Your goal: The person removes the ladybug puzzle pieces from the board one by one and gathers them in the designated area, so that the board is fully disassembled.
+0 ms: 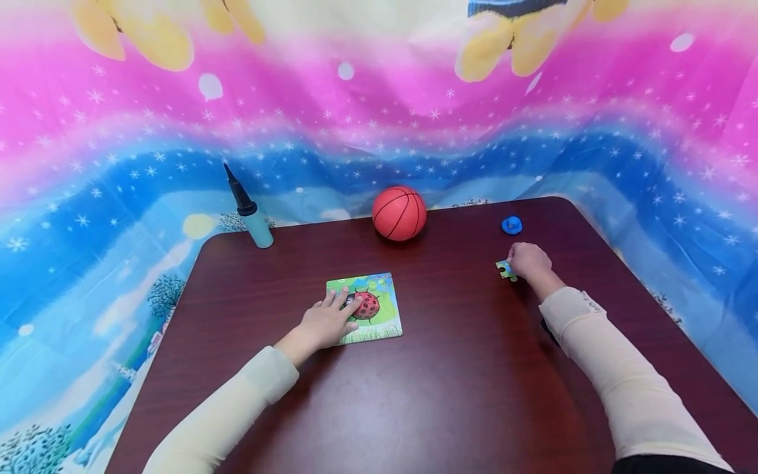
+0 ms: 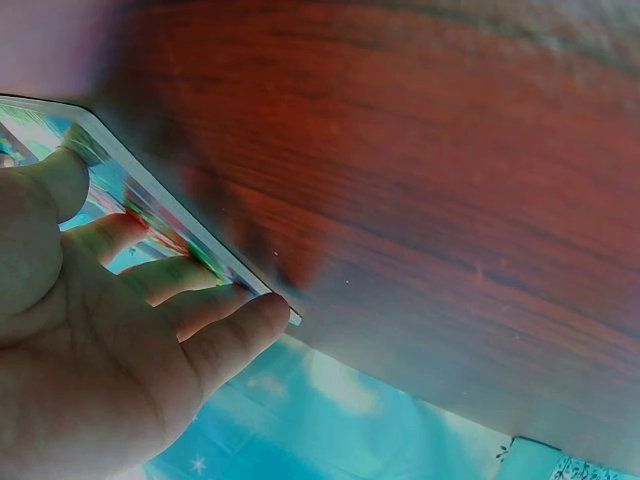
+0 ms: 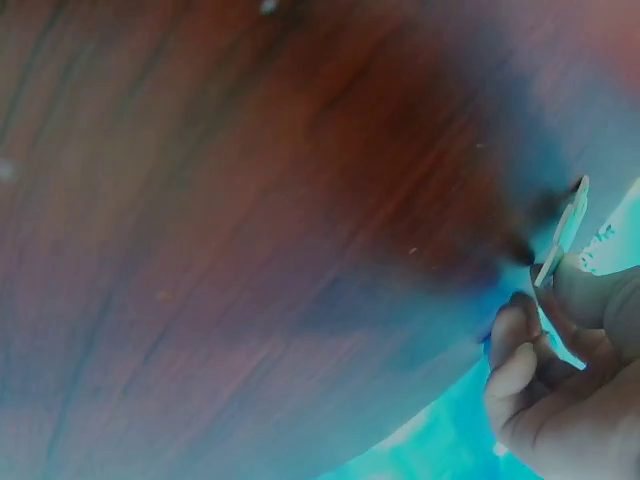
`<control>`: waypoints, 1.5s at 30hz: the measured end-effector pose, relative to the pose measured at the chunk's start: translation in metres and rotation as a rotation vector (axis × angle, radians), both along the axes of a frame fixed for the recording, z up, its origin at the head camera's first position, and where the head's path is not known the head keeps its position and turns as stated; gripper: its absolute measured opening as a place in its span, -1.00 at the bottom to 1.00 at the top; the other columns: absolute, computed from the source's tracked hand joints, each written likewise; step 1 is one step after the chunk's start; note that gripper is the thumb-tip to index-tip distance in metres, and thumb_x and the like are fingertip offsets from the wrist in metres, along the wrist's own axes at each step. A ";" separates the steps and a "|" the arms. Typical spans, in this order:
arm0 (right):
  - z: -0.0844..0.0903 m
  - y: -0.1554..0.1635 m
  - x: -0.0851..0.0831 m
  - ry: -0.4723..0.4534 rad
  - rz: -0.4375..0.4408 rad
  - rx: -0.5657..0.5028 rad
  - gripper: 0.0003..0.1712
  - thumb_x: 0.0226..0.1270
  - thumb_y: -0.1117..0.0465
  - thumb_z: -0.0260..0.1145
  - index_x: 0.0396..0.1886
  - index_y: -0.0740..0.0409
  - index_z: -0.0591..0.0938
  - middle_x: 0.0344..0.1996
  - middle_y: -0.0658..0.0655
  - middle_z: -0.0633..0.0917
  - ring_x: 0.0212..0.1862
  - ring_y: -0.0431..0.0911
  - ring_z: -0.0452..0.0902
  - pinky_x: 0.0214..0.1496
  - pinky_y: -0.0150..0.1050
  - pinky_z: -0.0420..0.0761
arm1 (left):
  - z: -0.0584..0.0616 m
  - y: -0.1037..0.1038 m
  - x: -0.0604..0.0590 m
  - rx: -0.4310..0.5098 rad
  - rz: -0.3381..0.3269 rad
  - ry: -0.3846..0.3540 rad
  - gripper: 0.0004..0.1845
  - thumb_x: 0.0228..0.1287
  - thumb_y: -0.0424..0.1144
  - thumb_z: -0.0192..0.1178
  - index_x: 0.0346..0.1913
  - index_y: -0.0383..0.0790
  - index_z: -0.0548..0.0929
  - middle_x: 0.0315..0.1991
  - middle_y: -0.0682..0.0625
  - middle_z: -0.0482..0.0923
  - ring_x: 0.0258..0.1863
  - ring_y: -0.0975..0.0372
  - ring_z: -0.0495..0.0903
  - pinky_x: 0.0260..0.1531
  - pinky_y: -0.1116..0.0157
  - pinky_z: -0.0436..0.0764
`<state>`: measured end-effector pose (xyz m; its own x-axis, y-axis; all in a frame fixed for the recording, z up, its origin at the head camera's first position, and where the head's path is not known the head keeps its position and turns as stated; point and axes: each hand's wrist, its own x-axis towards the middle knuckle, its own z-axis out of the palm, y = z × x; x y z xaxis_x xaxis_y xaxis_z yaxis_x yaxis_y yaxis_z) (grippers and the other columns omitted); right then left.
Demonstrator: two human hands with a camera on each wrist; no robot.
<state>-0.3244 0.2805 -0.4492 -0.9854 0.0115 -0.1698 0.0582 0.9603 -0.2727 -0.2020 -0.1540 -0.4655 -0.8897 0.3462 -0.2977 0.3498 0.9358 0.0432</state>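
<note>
A square ladybug jigsaw puzzle [image 1: 386,316] lies flat near the middle of the table. My left hand [image 1: 322,322] rests on its left part with fingers spread, covering some of the picture; the left wrist view shows those fingers lying over the puzzle's surface [image 2: 195,250]. Off to the right, my right hand [image 1: 530,262] pinches a green and blue puzzle piece [image 1: 505,271] between thumb and curled fingers. In the right wrist view that puzzle piece [image 3: 565,235] appears edge-on at the thumb. A small blue object [image 1: 512,225] sits just beyond the right hand.
At the table's far edge stands a red ball with black lines [image 1: 399,213]. A teal hand pump with a black nozzle [image 1: 258,228] stands at the back left. A printed cloth [image 1: 331,151] hangs behind the dark wooden table [image 1: 426,408].
</note>
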 end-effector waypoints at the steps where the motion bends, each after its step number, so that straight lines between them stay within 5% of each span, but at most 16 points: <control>1: -0.001 -0.001 -0.001 -0.004 0.003 0.027 -0.79 0.35 0.23 0.09 -0.16 0.30 0.50 -0.16 0.35 0.52 -0.17 0.18 0.42 -0.40 -0.02 0.50 | 0.001 -0.001 0.000 0.003 0.000 0.003 -0.35 0.40 0.17 -0.10 0.47 0.10 0.10 0.50 -0.10 -0.13 0.46 -0.05 -0.11 0.30 -0.02 0.17; 6: -0.004 -0.012 -0.004 0.020 0.034 0.142 -0.50 0.40 0.21 0.08 0.20 0.41 0.24 -0.01 0.50 0.36 -0.05 0.35 0.38 -0.18 0.20 0.49 | 0.004 -0.004 -0.001 0.004 0.005 0.025 -0.35 0.39 0.18 -0.09 0.47 0.12 0.11 0.50 -0.09 -0.10 0.46 -0.04 -0.09 0.31 -0.02 0.16; 13: 0.008 -0.065 0.008 0.384 0.205 0.210 -0.71 0.34 0.18 0.18 -0.08 0.31 0.54 -0.20 0.38 0.53 -0.20 0.30 0.47 -0.24 0.18 0.50 | 0.008 -0.009 -0.002 -0.003 0.012 0.038 -0.35 0.38 0.18 -0.09 0.47 0.15 0.11 0.50 -0.06 -0.11 0.46 -0.02 -0.10 0.32 -0.02 0.15; 19: 0.019 -0.143 0.022 0.630 0.471 0.186 -0.71 0.28 0.09 0.25 -0.10 0.14 0.65 -0.23 0.18 0.64 -0.19 0.13 0.54 -0.22 0.03 0.53 | 0.013 -0.011 -0.004 0.012 0.003 0.057 -0.36 0.38 0.17 -0.07 0.46 0.11 0.16 0.50 -0.07 -0.07 0.45 -0.03 -0.07 0.31 -0.03 0.17; 22: 0.020 -0.182 0.029 0.682 0.644 0.184 -0.71 0.26 0.07 0.28 -0.11 0.11 0.67 -0.27 0.13 0.63 -0.22 0.07 0.52 -0.25 -0.06 0.51 | 0.014 -0.012 -0.003 -0.006 0.007 0.053 -0.36 0.38 0.18 -0.07 0.46 0.12 0.15 0.50 -0.06 -0.07 0.45 -0.02 -0.06 0.31 -0.02 0.17; 26: 0.014 -0.221 0.039 0.581 0.788 0.160 -0.71 0.27 0.05 0.29 -0.11 0.09 0.70 -0.30 0.07 0.59 -0.27 -0.01 0.49 -0.27 -0.14 0.50 | 0.012 -0.009 -0.001 -0.009 0.009 0.049 -0.36 0.38 0.19 -0.08 0.45 0.11 0.17 0.49 -0.07 -0.05 0.45 -0.03 -0.04 0.31 -0.01 0.18; 30: 0.002 -0.239 0.047 0.385 0.814 0.182 -0.52 0.30 -0.07 0.24 0.08 0.13 0.62 -0.17 0.09 0.55 -0.19 -0.04 0.48 -0.17 -0.16 0.52 | 0.005 -0.004 0.002 -0.004 -0.012 0.052 -0.36 0.38 0.19 -0.10 0.45 0.10 0.17 0.49 -0.09 -0.05 0.44 -0.05 -0.02 0.29 0.00 0.21; 37: -0.010 -0.250 0.052 0.189 0.719 0.240 -0.32 0.25 -0.27 0.19 0.14 0.14 0.56 -0.10 0.13 0.49 -0.12 -0.03 0.42 -0.13 -0.14 0.47 | -0.001 0.001 0.008 0.009 -0.014 0.032 -0.36 0.38 0.19 -0.10 0.46 0.10 0.15 0.49 -0.09 -0.07 0.45 -0.04 -0.03 0.29 0.02 0.23; 45: -0.003 -0.262 0.049 0.096 0.526 0.190 -0.51 0.24 -0.09 0.28 -0.04 0.19 0.64 -0.14 0.17 0.53 -0.14 0.03 0.43 -0.09 -0.06 0.52 | 0.001 -0.001 0.006 0.003 0.004 0.031 -0.36 0.38 0.20 -0.12 0.46 0.12 0.15 0.50 -0.06 -0.09 0.46 0.00 -0.06 0.30 0.04 0.22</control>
<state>-0.2750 0.0182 -0.4518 -0.8776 -0.4636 -0.1222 -0.4580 0.8860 -0.0723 -0.1960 -0.1554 -0.4647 -0.8998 0.3438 -0.2686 0.3476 0.9370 0.0349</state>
